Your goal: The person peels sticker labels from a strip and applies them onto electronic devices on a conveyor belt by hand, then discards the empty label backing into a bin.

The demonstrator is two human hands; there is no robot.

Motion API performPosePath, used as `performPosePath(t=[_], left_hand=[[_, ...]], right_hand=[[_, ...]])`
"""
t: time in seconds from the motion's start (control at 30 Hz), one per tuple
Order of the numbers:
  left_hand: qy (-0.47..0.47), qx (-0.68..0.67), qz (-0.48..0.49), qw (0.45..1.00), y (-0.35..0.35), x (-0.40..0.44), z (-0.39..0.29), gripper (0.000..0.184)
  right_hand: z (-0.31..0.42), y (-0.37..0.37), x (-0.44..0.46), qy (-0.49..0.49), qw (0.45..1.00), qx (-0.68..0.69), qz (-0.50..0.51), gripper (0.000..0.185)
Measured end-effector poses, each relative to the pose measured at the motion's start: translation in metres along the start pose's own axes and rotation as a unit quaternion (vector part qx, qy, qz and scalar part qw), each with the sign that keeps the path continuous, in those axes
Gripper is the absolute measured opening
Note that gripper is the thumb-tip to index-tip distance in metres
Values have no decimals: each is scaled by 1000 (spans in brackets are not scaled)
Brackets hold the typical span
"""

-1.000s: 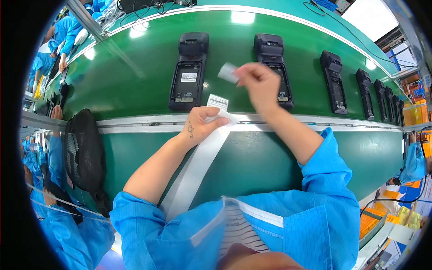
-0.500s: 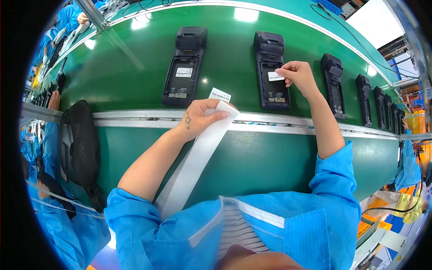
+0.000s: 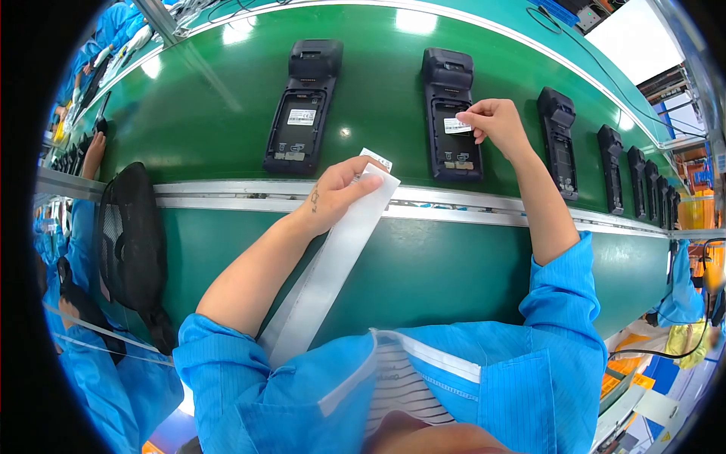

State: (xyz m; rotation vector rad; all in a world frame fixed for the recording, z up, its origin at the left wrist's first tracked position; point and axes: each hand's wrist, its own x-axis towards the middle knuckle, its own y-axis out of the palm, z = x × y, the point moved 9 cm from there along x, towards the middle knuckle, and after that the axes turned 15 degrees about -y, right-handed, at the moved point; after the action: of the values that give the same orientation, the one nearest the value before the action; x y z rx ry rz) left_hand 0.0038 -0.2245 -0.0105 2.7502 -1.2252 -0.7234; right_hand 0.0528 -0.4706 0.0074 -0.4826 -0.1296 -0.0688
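In the head view, the right hand point(image 3: 495, 129) pinches a white label point(image 3: 454, 126) over the handheld device point(image 3: 455, 147); nearer the wearer than that device, the left hand point(image 3: 331, 195) clamps the label strip point(image 3: 333, 250). The step seems label placement, calling for squaring, then smoothing.

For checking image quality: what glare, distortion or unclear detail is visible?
Head view: white glare on the green surface, wide-angle bending of its far edge; head view again: small print on the label at the right hand, unreadable.
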Motion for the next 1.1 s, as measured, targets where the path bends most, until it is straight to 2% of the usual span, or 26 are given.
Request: performPosePath(t=[0.17, 0.27, 0.37, 0.47, 0.53, 0.57, 0.6, 0.67, 0.77, 0.87, 1.1], left_hand=[[-29, -1, 7, 1000, 5, 1, 2, 22], [-9, 12, -12, 1000, 6, 2, -1, 21], [14, 35, -42, 998, 6, 4, -3, 21], [13, 43, -63, 997, 5, 4, -2, 22], [29, 54, -92, 994, 5, 1, -11, 23], [34, 58, -110, 992, 4, -2, -14, 23], [34, 51, -123, 991, 3, -2, -13, 25], [30, 43, -140, 989, 0, 1, -9, 27], [24, 47, -149, 987, -1, 1, -8, 28], [24, 36, -133, 990, 5, 2, -11, 26], [47, 63, -104, 991, 23, 7, -15, 28]], right_hand=[[12, 4, 2, -5, 997, -73, 25, 20], [18, 8, 3, -4, 988, -144, 55, 24], [33, 7, 6, -87, 906, -409, 70, 31], [36, -4, 1, -12, 885, -460, 68, 36], [54, 12, -9, -106, 944, -310, 34, 33], [60, 26, -21, -161, 975, -150, -4, 26], [59, 47, -36, -106, 994, 35, 13, 18], [65, 85, -63, -15, 963, 270, 24, 14], [70, 97, -77, -25, 932, 361, 1, 14], [68, 94, -79, -55, 927, 371, -30, 11], [61, 73, -77, -86, 958, 261, -81, 6]])
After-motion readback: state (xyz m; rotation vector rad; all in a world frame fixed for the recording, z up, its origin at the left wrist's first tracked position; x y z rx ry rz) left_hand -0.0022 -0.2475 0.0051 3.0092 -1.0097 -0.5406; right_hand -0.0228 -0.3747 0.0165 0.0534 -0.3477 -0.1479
